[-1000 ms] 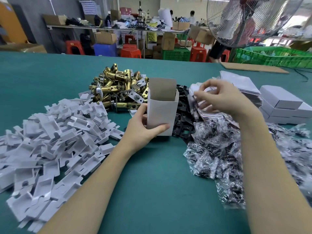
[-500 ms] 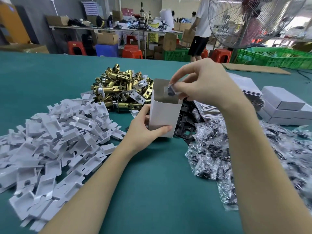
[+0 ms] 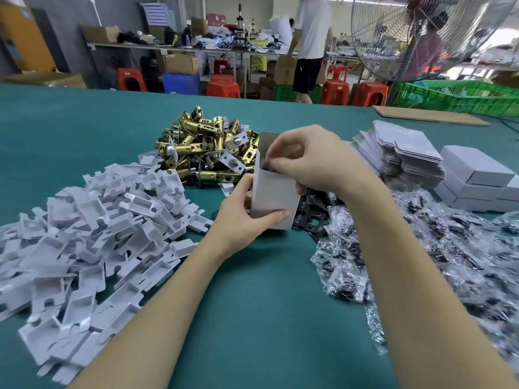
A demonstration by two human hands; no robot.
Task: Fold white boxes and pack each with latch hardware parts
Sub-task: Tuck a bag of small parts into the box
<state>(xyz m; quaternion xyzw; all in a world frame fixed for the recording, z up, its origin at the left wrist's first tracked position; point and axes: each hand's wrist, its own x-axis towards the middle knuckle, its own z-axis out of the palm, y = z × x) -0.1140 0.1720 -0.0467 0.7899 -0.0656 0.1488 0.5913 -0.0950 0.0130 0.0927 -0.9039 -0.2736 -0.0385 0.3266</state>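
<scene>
An upright white box (image 3: 276,197) with its top flap raised stands on the green table. My left hand (image 3: 244,217) grips its lower left side, thumb across the front. Over the box's open mouth, my right hand (image 3: 311,161) pinches a small clear screw bag, which is mostly down inside the box and half hidden by my fingers. Brass latch bolts (image 3: 205,150) lie heaped behind the box. Black strike plates (image 3: 314,209) lie just right of it, and a heap of bagged screws (image 3: 421,248) spreads further right.
White plastic inserts (image 3: 92,234) pile up on the left. Flat box blanks (image 3: 401,153) and closed white boxes (image 3: 477,178) sit at the right. A cardboard sheet (image 3: 429,115), a fan (image 3: 427,32) and a standing person (image 3: 309,46) are behind the table.
My right hand left the bag heap with a screw bag, came over the box's mouth and lowered the bag inside. My left hand kept holding the box.
</scene>
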